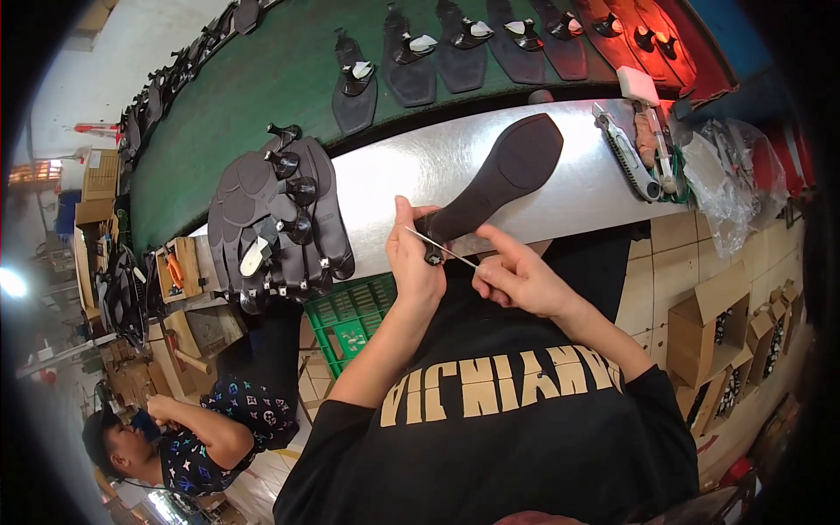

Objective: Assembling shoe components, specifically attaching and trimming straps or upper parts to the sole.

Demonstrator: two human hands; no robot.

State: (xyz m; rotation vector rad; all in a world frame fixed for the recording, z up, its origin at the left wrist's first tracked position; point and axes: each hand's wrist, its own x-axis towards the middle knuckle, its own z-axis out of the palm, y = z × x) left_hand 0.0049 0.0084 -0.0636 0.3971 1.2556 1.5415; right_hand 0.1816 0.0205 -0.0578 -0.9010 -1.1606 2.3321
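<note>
My left hand (415,262) is closed round the heel end of a dark shoe sole (512,162), whose broad toe part points away to the upper right over the metal ledge. A thin, light-coloured rod (454,254) runs from the fingers of my right hand (525,282) across the heel end. Its exact kind cannot be made out. My right index finger is stretched toward the sole's narrow part while the other fingers are curled. Left of my hands, a pile of dark soles (328,219) with black heels (300,190) lies overlapping on the ledge.
Soles with heels (461,52) lie in a row on the green belt (254,96) beyond the metal ledge (394,149). To the right are a utility knife (626,153) and a clear plastic bag (731,175). Below stand a green crate (350,328) and cardboard boxes (700,341). A co-worker (206,437) is at left.
</note>
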